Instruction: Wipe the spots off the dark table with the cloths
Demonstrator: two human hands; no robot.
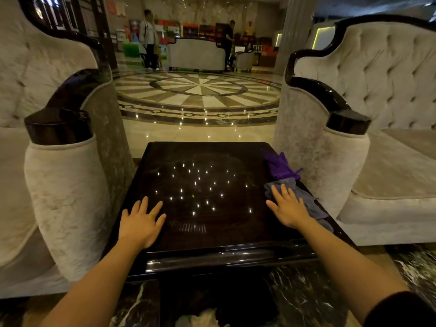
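A dark glossy table (207, 223) stands low in front of me, its top speckled with small bright dots of reflected light. My left hand (141, 223) lies flat on its left part, fingers spread, holding nothing. My right hand (289, 207) rests palm down at the right edge, fingers spread, its fingertips on a grey-blue cloth (306, 199). A purple cloth (279, 166) lies bunched just beyond the grey one, along the same right edge.
A pale tufted armchair (68, 190) flanks the table on the left and another pale armchair (330, 156) on the right, both with dark glossy arm caps. Polished marble floor (195, 95) stretches beyond. Two people (148, 38) stand far off by a sofa.
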